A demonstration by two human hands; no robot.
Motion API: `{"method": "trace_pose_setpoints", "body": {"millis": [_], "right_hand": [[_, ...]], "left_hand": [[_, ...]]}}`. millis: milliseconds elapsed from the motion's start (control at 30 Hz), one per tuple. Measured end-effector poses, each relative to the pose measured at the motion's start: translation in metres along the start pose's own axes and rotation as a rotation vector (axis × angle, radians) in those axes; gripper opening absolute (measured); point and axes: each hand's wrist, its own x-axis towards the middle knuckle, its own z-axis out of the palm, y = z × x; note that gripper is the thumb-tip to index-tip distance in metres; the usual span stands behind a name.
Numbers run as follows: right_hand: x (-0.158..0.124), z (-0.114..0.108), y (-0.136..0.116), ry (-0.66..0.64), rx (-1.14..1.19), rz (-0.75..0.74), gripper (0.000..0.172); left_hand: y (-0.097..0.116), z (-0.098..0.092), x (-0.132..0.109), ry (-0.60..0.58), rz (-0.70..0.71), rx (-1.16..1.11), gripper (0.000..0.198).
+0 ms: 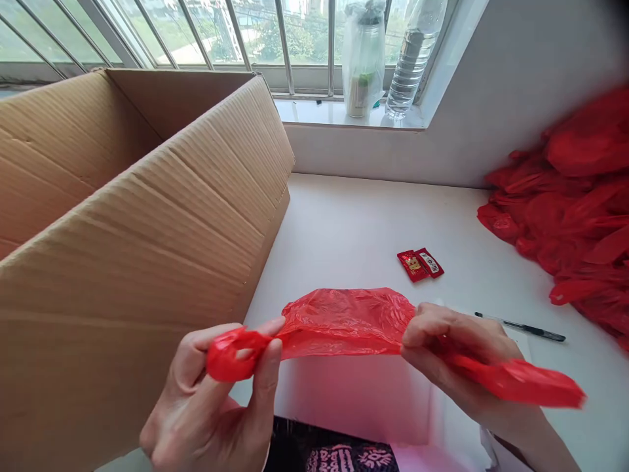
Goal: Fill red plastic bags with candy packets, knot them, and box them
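A thin red plastic bag (pixel 344 321) is stretched between both hands above the white table (pixel 354 223). My left hand (pixel 216 400) pinches the bag's left end, which bunches into a small loop by the thumb. My right hand (pixel 457 360) is closed on the bag's right side, and a long red tail of it sticks out past the wrist to the right.
A large open cardboard box (pixel 132 216) fills the left side. A heap of red plastic bags (pixel 574 210) lies at the right. Two small red sachets (pixel 420 264) and a black pen (pixel 521 326) lie on the table. A water bottle (pixel 413 59) and a bagged jar (pixel 362 59) stand on the windowsill.
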Motion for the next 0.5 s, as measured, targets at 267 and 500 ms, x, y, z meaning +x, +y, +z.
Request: {"method": "trace_pose_setpoints", "body": {"millis": [267,500], "right_hand": [[0.019,0.014,0.009,-0.459,-0.651,-0.280,0.024],[0.010,0.004,0.019,-0.209,-1.000,-0.280,0.091]], "left_hand": [[0.007,-0.003,0.001,-0.010,-0.439,-0.365,0.023],[-0.001,-0.022,0.012,-0.190,-0.600,-0.685,0.008]]}}
